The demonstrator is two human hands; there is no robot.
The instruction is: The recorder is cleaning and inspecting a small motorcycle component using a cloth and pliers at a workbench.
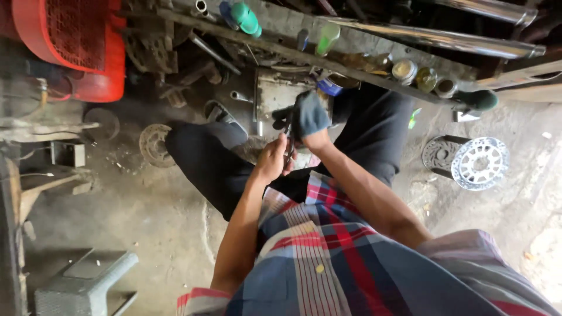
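Note:
I sit with black trousers (205, 158) and a plaid shirt (328, 246) below me. My bare left hand (272, 159) is closed around the lower end of a thin dark metal piece (289, 139) held over my lap. Just above it, my right hand (308, 116), in a dark blue glove, grips the upper end of the same piece. The two hands almost touch. The piece is mostly hidden by the fingers, and I cannot tell what kind it is.
A red plastic crate (70, 41) stands at the far left, a grey stool (82, 287) at the near left. On the dirt floor lie a rusty disc (155, 144) and a silver spoked wheel part (480, 162). Jars (404, 71), bottles (244, 17) and chrome pipes (445, 40) line a ledge ahead.

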